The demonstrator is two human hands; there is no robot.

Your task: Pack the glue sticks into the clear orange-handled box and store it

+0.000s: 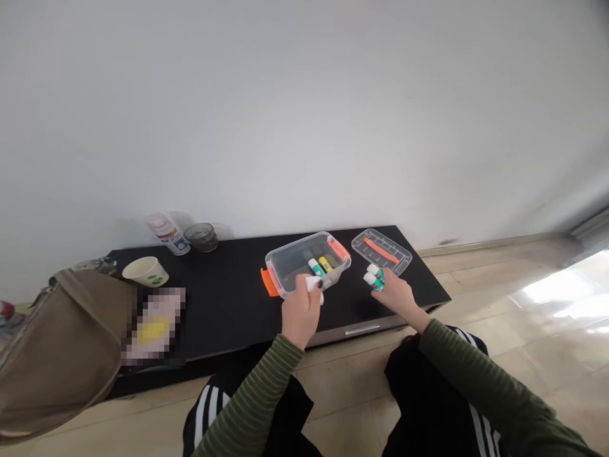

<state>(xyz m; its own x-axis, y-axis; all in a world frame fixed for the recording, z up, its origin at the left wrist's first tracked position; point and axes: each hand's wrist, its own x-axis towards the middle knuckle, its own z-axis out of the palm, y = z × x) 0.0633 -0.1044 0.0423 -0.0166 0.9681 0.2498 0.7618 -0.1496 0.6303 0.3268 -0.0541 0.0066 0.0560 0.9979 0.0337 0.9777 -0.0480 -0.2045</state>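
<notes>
A clear plastic box (290, 257) with orange latches stands uncovered on the black cabinet. Inside it lie a green glue stick (316, 267) with a white cap and a yellow stick (326, 264). At the box's near side, my left hand (301, 311) is closed around a glue stick (313, 283), of which only white parts show. My right hand (396, 293) grips two green glue sticks (374, 281) with white caps, to the right of the box. The clear lid (402, 258) with its orange handle lies flat just beyond that hand.
A paper cup (145, 271), a glass (202, 237) and a spray can (169, 233) stand at the cabinet's left. A brown bag (61, 355) and a blurred-out packet (152, 327) are nearer. The wall (304, 127) rises behind the cabinet (228, 304).
</notes>
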